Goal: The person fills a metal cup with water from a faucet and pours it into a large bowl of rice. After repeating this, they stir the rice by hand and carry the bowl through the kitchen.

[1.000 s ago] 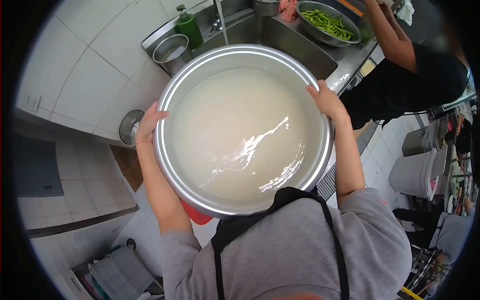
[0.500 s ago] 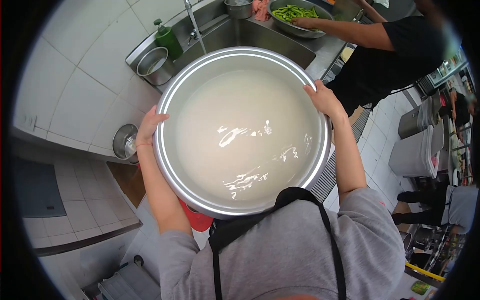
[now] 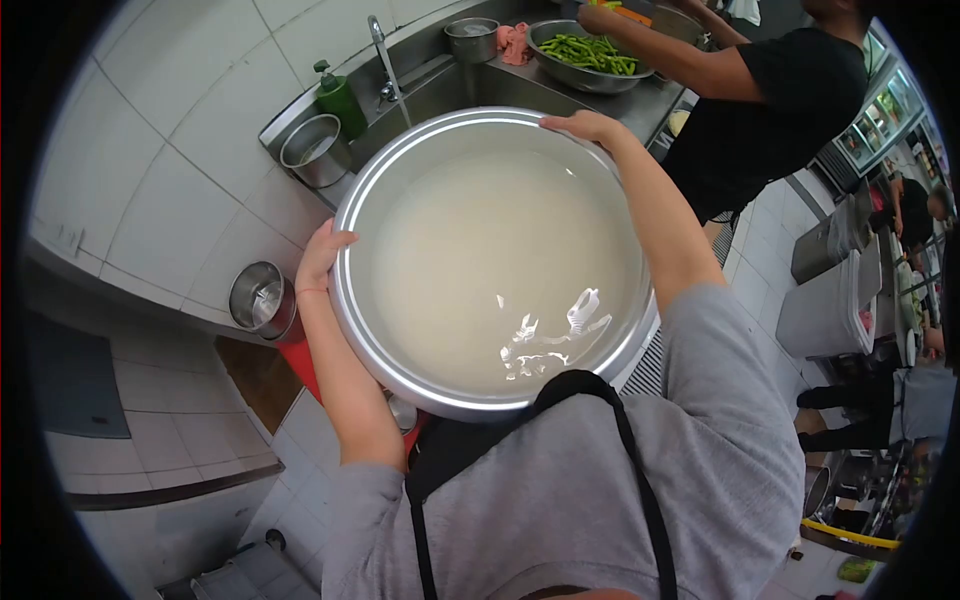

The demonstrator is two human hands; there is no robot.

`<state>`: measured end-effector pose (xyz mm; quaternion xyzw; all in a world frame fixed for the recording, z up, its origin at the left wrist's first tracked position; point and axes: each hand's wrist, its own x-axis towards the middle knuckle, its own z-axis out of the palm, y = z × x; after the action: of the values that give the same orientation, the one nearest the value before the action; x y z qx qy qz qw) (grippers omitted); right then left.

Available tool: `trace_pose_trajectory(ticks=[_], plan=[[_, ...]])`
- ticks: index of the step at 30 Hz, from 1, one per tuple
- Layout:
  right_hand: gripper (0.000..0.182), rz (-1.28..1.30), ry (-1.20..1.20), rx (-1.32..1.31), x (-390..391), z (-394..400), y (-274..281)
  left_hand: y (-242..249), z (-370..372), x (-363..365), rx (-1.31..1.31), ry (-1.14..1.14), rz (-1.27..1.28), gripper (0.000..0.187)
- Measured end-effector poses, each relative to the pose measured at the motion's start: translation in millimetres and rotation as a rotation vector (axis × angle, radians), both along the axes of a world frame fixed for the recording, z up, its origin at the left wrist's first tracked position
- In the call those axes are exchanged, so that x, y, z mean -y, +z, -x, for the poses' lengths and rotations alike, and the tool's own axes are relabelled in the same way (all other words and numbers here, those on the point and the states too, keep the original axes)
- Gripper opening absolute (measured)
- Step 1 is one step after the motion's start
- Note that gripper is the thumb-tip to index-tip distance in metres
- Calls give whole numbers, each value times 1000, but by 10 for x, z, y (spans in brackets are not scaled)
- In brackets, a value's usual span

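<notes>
A large round metal pot (image 3: pixel 345 290) full of cloudy whitish liquid (image 3: pixel 490 250) fills the middle of the view, in front of the sink. My left hand (image 3: pixel 322 255) grips its rim at the left, thumb over the edge and fingers hidden behind the wall. At the upper right of the rim, my right hand (image 3: pixel 582 126) is closed on the edge, its forearm passing over the pot's right side. Bright reflections lie on the liquid near the lower right. The underside of the pot is hidden.
Behind the pot is a sink (image 3: pixel 440 95) with a running tap (image 3: pixel 377 40). Around it are a green bottle (image 3: pixel 341 100), a metal pot (image 3: pixel 316 152) and a bowl of green vegetables (image 3: pixel 585 60). A person in black (image 3: pixel 790 110) stands at the right.
My right hand has shifted up and left along the rim. The pot sits slightly further right at its left edge, and the liquid's reflections have changed. The co-worker's hand has lifted off the vegetables.
</notes>
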<state>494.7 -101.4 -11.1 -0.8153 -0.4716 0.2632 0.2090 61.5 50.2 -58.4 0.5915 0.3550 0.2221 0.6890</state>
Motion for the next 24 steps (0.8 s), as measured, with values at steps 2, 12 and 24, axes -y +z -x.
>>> trace_pose_trajectory(ticks=[2, 12, 24], plan=[[85, 49, -3, 81, -67, -8, -64, 36, 15, 50, -14, -3, -15, 39], [71, -7, -101, 348, 164, 12, -210, -42, -8, 69, -45, -5, -116, 38], [70, 27, -235, 355, 1035, -187, -202, 58, -476, 513, -73, -82, -154, 43]])
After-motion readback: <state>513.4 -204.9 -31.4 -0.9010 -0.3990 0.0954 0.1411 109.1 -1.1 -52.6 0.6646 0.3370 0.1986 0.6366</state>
